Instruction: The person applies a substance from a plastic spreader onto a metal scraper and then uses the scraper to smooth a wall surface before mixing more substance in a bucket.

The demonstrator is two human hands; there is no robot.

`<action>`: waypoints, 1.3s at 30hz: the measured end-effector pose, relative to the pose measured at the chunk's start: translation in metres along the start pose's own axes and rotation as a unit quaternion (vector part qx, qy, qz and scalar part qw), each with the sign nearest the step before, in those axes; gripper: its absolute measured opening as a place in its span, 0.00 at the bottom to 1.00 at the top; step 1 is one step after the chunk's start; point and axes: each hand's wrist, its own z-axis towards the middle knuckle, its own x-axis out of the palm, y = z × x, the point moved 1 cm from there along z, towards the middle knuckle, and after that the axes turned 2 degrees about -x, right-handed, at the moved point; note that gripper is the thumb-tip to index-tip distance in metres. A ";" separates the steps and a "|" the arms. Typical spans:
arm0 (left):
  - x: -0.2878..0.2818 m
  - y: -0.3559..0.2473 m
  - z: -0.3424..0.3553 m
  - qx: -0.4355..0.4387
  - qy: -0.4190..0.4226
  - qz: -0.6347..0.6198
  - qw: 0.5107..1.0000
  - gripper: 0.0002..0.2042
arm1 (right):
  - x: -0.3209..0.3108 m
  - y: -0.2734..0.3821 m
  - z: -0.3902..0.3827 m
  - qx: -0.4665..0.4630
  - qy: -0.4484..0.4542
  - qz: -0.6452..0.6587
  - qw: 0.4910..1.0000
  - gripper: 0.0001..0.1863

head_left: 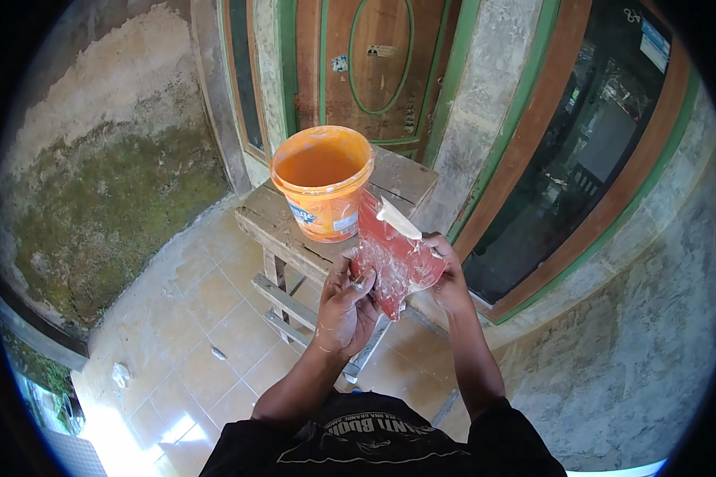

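Observation:
Both my hands hold a flat red plastic scraper (394,266) in front of the bench, its face smeared with white putty. A thick strip of pale putty (399,219) lies along its upper right edge. My left hand (348,310) grips the lower left side, thumb on the face. My right hand (451,278) is closed on the right edge, its fingers partly hidden behind. Beyond the scraper's left side, an orange plastic bucket (314,207) stands upright on the wooden bench (406,179). Pale residue marks its rim, and the part of the inside that shows is orange.
Behind the bench is a wooden door (374,71) with green trim. A brown-framed window (565,151) and a grey plaster wall (612,342) stand at the right. Left is a mossy low wall (119,207). Small debris (218,353) lies on the tiled floor (191,374).

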 end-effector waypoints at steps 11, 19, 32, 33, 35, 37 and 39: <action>0.005 -0.012 -0.006 -0.048 0.045 -0.037 0.997 0.17 | -0.012 0.022 -0.044 -0.036 -0.079 -0.137 0.987 0.14; -0.007 0.015 -0.023 -0.080 -0.019 -0.017 0.997 0.14 | 0.009 0.013 -0.064 0.071 -0.170 0.182 0.966 0.21; 0.002 0.039 -0.043 -0.122 -0.067 0.036 0.990 0.11 | 0.023 -0.018 -0.091 0.166 -0.270 0.238 0.918 0.30; 0.002 0.037 -0.043 -0.115 -0.054 0.033 0.991 0.11 | 0.023 -0.019 -0.095 0.166 -0.270 0.238 0.918 0.30; 0.009 0.031 -0.044 -0.114 -0.064 0.037 0.991 0.11 | 0.025 -0.013 -0.096 0.150 -0.275 0.061 0.948 0.28; 0.009 0.027 -0.043 -0.112 -0.074 0.040 0.990 0.11 | 0.027 0.001 -0.090 0.186 -0.231 -0.028 0.955 0.26; 0.008 0.022 -0.042 -0.124 -0.048 0.031 0.991 0.13 | 0.025 0.010 -0.089 0.225 -0.187 -0.060 0.954 0.25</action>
